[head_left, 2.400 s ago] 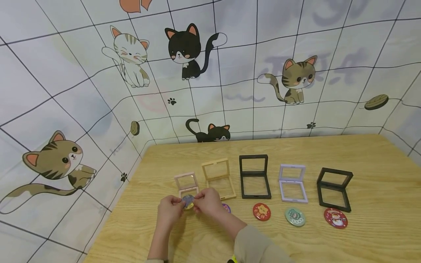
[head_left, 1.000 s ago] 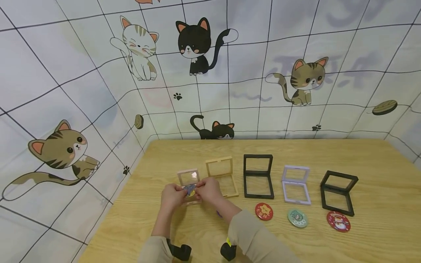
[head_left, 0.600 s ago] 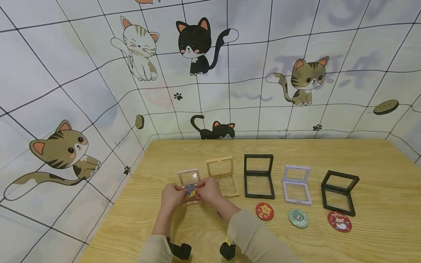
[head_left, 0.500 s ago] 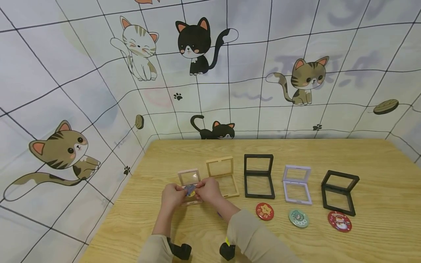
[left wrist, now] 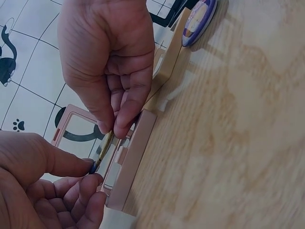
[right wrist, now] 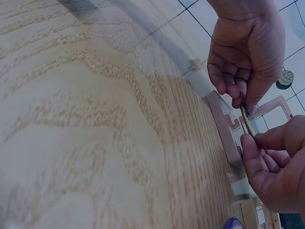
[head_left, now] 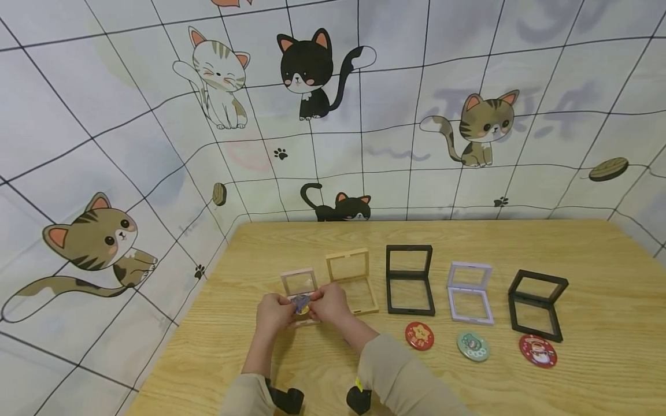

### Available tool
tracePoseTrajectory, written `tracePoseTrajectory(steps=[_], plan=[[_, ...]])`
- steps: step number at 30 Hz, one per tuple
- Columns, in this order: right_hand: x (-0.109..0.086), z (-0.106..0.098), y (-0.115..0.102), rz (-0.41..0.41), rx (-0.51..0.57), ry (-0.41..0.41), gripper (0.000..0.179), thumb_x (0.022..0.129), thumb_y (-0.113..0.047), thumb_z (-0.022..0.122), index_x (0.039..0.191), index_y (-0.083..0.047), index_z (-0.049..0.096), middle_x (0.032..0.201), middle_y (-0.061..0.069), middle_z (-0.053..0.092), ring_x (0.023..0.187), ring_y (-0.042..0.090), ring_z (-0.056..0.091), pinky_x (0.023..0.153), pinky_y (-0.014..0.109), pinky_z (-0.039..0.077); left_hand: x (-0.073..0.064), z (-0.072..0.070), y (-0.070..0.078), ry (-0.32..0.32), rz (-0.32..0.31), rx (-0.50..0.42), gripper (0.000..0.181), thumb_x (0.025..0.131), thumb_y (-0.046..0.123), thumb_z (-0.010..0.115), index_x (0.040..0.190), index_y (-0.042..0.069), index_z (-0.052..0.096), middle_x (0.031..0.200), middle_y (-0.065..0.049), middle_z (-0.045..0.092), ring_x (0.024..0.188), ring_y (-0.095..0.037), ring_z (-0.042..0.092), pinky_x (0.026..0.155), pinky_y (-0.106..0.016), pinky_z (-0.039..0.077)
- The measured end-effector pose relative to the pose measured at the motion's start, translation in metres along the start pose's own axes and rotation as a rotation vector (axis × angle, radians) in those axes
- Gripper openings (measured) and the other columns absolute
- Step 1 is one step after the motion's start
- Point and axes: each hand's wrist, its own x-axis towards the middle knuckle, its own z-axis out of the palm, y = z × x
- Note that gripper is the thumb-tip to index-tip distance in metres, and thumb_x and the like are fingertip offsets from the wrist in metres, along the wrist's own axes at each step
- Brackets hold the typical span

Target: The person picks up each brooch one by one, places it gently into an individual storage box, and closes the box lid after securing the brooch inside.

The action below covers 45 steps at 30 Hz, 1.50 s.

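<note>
A round blue-and-yellow button badge (head_left: 300, 304) is held by its edges between both hands, over the base of the small pink frame (left wrist: 136, 162). My left hand (head_left: 274, 315) pinches its left edge between thumb and fingers. Opposite it, my right hand (head_left: 332, 305) pinches the right edge. In the right wrist view the badge (right wrist: 246, 119) stands tilted, seen nearly edge-on. The pink frame lies unfolded on the table with its lid raised behind the hands; the fingers hide part of its base.
To the right stand a tan frame (head_left: 347, 252), a large black frame (head_left: 409, 311), a lilac frame (head_left: 470, 319) and another black frame (head_left: 531, 328), all unfolded. Red (head_left: 419, 336), green (head_left: 473, 346) and dark red (head_left: 538, 351) badges lie in front. A purple badge (left wrist: 199, 21) sits by the tan frame.
Both hands have moved forward with the badge, from in front of the pink frame to over its base. Over the last second they stay almost still.
</note>
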Motion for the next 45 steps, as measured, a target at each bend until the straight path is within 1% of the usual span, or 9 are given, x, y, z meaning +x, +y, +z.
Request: tracePoseTrajectory(steps=[1,2,5,13,24,33,40,41,45], plan=[[0.0,0.0,-0.0006,0.007,0.001,-0.001,0.002,0.075,0.011,0.061,0.074,0.011,0.059,0.063,0.014,0.059,0.051,0.02,0.062,0.048,0.026,0.05,0.0003,0.0,-0.0004,0.001,0.001,0.005,0.009,0.076,0.001,0.06,0.07,-0.005,0.059,0.061,-0.008,0.058,0.051,-0.014,0.052,0.044,-0.022,0.042],[-0.0008,0.0001,-0.003,0.035,-0.004,0.001,0.003,0.075,0.011,0.061,0.076,0.013,0.059,0.064,0.016,0.06,0.053,0.023,0.063,0.05,0.028,0.051,0.0006,0.0001,-0.0009,0.0,0.002,0.008,0.009,0.076,0.001,0.06,0.07,-0.005,0.059,0.061,-0.008,0.058,0.051,-0.014,0.051,0.044,-0.022,0.042],[-0.001,0.0005,-0.0045,0.046,-0.012,0.002,0.003,0.076,0.011,0.061,0.076,0.014,0.059,0.064,0.018,0.06,0.055,0.026,0.064,0.05,0.028,0.051,0.0014,0.0006,-0.0015,0.001,-0.001,0.017,0.009,0.076,0.001,0.06,0.069,-0.005,0.059,0.06,-0.007,0.057,0.051,-0.013,0.051,0.044,-0.022,0.041],[-0.0018,0.0017,-0.0045,0.039,-0.047,0.003,0.005,0.077,0.011,0.06,0.073,0.009,0.057,0.067,0.016,0.061,0.057,0.029,0.064,0.051,0.03,0.052,0.0026,0.0017,-0.0023,-0.002,-0.006,0.037,0.01,0.077,0.002,0.06,0.068,-0.003,0.059,0.059,-0.006,0.057,0.049,-0.013,0.05,0.043,-0.022,0.04],[0.002,0.0033,-0.0007,0.018,-0.087,-0.006,0.004,0.078,0.01,0.06,0.077,0.014,0.059,0.068,0.017,0.061,0.058,0.028,0.064,0.051,0.029,0.052,0.0037,0.0011,-0.0031,-0.017,-0.001,0.062,0.01,0.077,0.003,0.061,0.068,-0.002,0.06,0.057,-0.006,0.056,0.046,-0.012,0.049,0.042,-0.022,0.039],[0.0013,0.0033,-0.0027,0.002,-0.117,0.0,0.004,0.076,0.009,0.061,0.072,0.009,0.059,0.063,0.013,0.06,0.053,0.024,0.063,0.049,0.027,0.05,0.0034,0.0006,-0.0041,-0.021,0.012,0.076,0.01,0.077,0.003,0.062,0.071,-0.005,0.061,0.06,-0.008,0.057,0.047,-0.012,0.05,0.043,-0.022,0.04],[0.0035,0.0039,-0.0004,0.007,-0.095,-0.001,0.004,0.074,0.009,0.061,0.07,0.009,0.06,0.061,0.014,0.06,0.05,0.021,0.062,0.049,0.027,0.051,0.0029,-0.0008,-0.0043,-0.02,0.033,0.073,0.01,0.077,0.002,0.063,0.07,-0.005,0.061,0.058,-0.006,0.056,0.045,-0.011,0.048,0.042,-0.022,0.039],[0.004,0.0037,0.0013,-0.017,-0.09,-0.003,0.006,0.073,0.009,0.061,0.068,0.007,0.06,0.059,0.012,0.059,0.047,0.018,0.061,0.047,0.026,0.05,0.003,-0.0007,-0.0043,-0.018,0.035,0.076,0.01,0.077,0.002,0.063,0.07,-0.005,0.062,0.058,-0.006,0.056,0.046,-0.011,0.048,0.042,-0.022,0.039],[0.0057,0.0035,0.0021,-0.016,-0.106,0.003,0.008,0.072,0.008,0.062,0.065,0.005,0.059,0.059,0.011,0.059,0.046,0.016,0.06,0.046,0.026,0.05,0.0035,0.0006,-0.0046,-0.013,0.036,0.088,0.009,0.076,0.002,0.063,0.07,-0.005,0.062,0.06,-0.007,0.057,0.047,-0.012,0.049,0.043,-0.022,0.039]])
